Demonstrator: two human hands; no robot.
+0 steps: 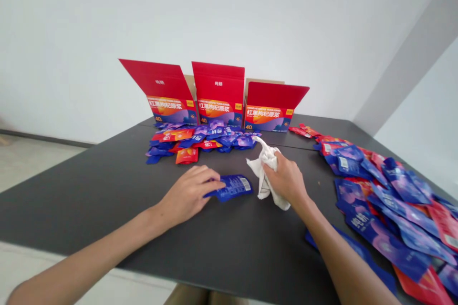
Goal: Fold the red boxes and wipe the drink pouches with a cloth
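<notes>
A blue pouch (pixel 232 188) with a white barcode label lies low over the dark table, its left end pinched between the thumb and fingers of my left hand (pixel 195 188). To the right of it, my right hand (pixel 286 176) is closed around a crumpled white cloth (pixel 264 164). The cloth's folds hang down close to the tabletop, beside the pouch's barcode end. A gap shows between cloth and pouch. My right fingertips are partly hidden in the cloth.
Three red-lidded cartons (pixel 220 100) stand along the back. In front of them lies a heap of blue and red pouches (pixel 214 136). A larger spread of pouches (pixel 390 214) covers the right side of the black table (pixel 118 171). A white wall rises behind.
</notes>
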